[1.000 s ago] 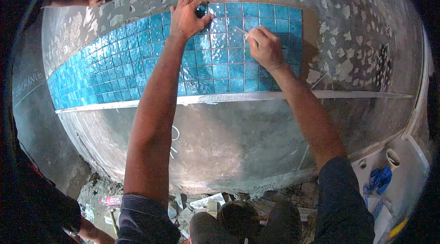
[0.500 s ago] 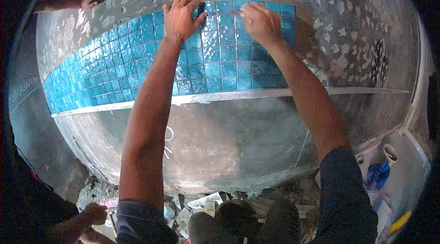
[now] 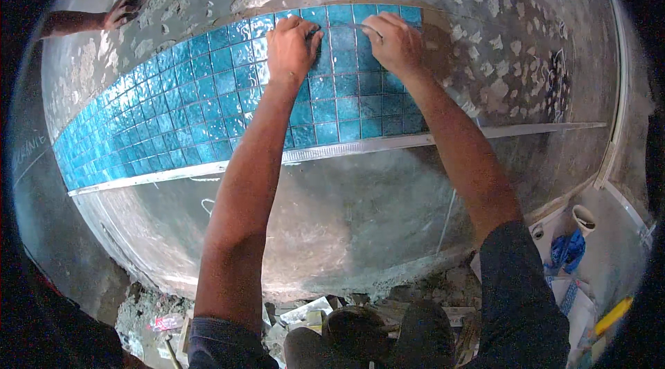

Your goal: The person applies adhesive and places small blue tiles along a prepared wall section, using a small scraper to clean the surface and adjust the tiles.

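A band of glossy blue-green square tiles (image 3: 228,81) covers part of the grey wall. My left hand (image 3: 289,54) rests on its upper part with the fingers curled. A small dark spot shows between that thumb and fingers, too unclear to name. To the right, my right hand (image 3: 396,43) is closed on a thin grey blade-like tool (image 3: 358,25). The tool points left across the tiles, near a joint in the top rows. Its grip end is hidden in my fist.
A pale metal strip (image 3: 374,144) runs under the tiles. Bare wall with chipped patches (image 3: 485,43) lies right and above. Another person's hand (image 3: 125,7) touches the wall at far left. Rubble (image 3: 305,310) lies below; a blue bag (image 3: 568,251) and pale pipe (image 3: 584,218) sit lower right.
The view has shifted, and the tiles appear further left. My left hand has moved rightward along the tiles, closer to my right hand. The other person's hands at lower left have left the picture.
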The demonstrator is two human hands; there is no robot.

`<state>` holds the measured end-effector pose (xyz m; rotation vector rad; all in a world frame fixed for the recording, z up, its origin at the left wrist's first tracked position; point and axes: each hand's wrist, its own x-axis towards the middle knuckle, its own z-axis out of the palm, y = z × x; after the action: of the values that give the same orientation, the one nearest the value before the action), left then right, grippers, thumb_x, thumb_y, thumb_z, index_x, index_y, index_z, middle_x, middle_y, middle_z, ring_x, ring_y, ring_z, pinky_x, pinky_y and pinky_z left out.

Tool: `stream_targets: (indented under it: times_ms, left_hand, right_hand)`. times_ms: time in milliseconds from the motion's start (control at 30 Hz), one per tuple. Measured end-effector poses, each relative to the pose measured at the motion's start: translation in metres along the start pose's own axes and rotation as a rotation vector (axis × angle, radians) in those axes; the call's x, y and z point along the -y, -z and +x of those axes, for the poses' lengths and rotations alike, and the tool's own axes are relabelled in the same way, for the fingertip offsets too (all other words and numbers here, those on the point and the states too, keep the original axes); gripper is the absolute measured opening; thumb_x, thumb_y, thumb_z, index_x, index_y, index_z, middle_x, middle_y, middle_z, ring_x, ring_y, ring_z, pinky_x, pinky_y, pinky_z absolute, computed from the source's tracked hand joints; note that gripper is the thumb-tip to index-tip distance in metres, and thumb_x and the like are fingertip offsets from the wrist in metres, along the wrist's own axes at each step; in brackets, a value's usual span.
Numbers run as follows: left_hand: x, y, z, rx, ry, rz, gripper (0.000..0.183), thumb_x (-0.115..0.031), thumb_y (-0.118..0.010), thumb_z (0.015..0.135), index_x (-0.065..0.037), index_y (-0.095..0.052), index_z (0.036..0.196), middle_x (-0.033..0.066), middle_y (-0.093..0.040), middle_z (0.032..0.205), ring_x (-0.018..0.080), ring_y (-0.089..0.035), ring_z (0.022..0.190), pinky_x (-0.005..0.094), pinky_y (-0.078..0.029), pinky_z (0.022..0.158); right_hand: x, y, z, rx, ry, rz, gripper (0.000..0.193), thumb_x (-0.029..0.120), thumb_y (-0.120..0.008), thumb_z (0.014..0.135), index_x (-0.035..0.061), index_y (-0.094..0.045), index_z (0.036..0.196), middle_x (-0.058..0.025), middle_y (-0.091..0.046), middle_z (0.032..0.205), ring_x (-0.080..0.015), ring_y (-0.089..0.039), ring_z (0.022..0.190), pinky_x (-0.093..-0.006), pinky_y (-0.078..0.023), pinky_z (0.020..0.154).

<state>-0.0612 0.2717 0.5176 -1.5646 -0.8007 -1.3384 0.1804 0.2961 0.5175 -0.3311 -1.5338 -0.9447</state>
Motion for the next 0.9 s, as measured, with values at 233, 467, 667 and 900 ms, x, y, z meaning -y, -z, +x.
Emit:
stream_targets:
  times_ms: [233,467,667,900]
  left_hand:
    - [0.013,-0.003,0.004,-0.039,0.023,-0.035,0.012,-0.018,-0.076,0.084,-0.017,-0.079,0.096,0.0036,-0.071,0.103,0.0270,-0.063,0.106,0.0462,-0.047,0.090]
    - [-0.018,-0.006,-0.012,-0.022,-0.119,0.156,0.051,-0.009,-0.071,0.080,-0.014,-0.067,0.130,0.0046,-0.065,0.135,0.0256,-0.056,0.131,0.0495,-0.039,0.110]
    - [-0.034,-0.017,-0.071,0.072,-0.038,0.319,0.051,-0.032,-0.049,0.104,-0.011,-0.049,0.151,0.0050,-0.045,0.161,0.0221,-0.036,0.151,0.0626,-0.015,0.124]
    - [-0.025,0.012,-0.071,0.004,0.022,0.387,0.049,-0.029,-0.060,0.098,-0.010,-0.055,0.143,0.0069,-0.054,0.150,0.0266,-0.045,0.142,0.0601,-0.029,0.115]
  right_hand:
    - [0.013,-0.007,0.007,0.024,0.008,0.018,0.008,0.013,-0.069,0.088,0.0111,-0.070,0.096,-0.0088,-0.069,0.091,-0.0342,-0.069,0.088,-0.0475,-0.055,0.073]
    - [0.007,-0.002,0.004,-0.144,-0.076,0.010,0.011,0.021,-0.068,0.089,0.0096,-0.067,0.090,-0.0132,-0.068,0.089,-0.0392,-0.068,0.085,-0.0510,-0.053,0.068]
    - [0.090,0.047,-0.083,0.017,-0.688,0.322,0.025,0.028,-0.068,0.100,0.0034,-0.068,0.098,-0.0169,-0.066,0.080,-0.0307,-0.066,0.072,-0.0417,-0.050,0.067]
    - [0.160,0.101,-0.279,0.154,-0.970,0.495,0.026,0.027,-0.072,0.097,0.0020,-0.066,0.096,-0.0148,-0.067,0.077,-0.0278,-0.066,0.069,-0.0397,-0.050,0.064]
